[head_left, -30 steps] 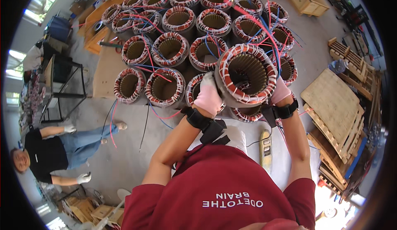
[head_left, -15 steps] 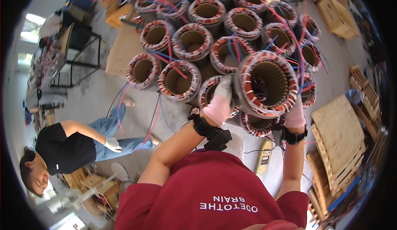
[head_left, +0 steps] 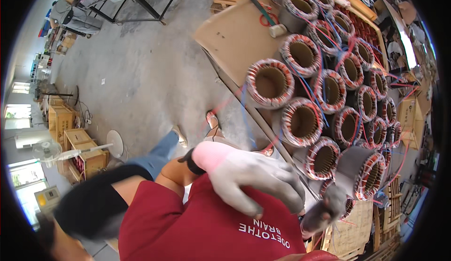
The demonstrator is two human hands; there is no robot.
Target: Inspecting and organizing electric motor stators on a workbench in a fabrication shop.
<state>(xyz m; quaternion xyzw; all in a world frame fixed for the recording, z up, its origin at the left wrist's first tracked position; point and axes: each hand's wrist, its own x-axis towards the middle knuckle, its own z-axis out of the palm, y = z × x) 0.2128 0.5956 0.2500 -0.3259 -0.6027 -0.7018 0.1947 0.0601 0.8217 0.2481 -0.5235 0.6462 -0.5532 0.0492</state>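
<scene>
My left hand (head_left: 256,176), in a white glove with a pink cuff, hangs open in front of my red shirt, fingers apart and holding nothing. My right hand (head_left: 324,214), gloved and greyed at the fingers, is smeared by motion, and its grip cannot be made out. Just beyond it a grey motor stator (head_left: 347,164) lies tilted on the others, its red-and-white laced winding end turned to the right. Several more stators stand upright in rows, among them one at the near edge (head_left: 323,158) and one further left (head_left: 270,83). Red and blue leads trail from them.
A brown board (head_left: 230,38) under the stators holds a white-headed mallet (head_left: 278,30) and red-handled scissors (head_left: 267,19). A person in a black top (head_left: 101,204) stands close on my left. Beyond are a fan (head_left: 114,143), wooden crates (head_left: 63,120) and a black-framed table (head_left: 145,5). Pallets (head_left: 352,223) lie at lower right.
Both hands have come away from the stator they held between them, which now rests tilted on the others. My view has swung left, and the person in black is closer.
</scene>
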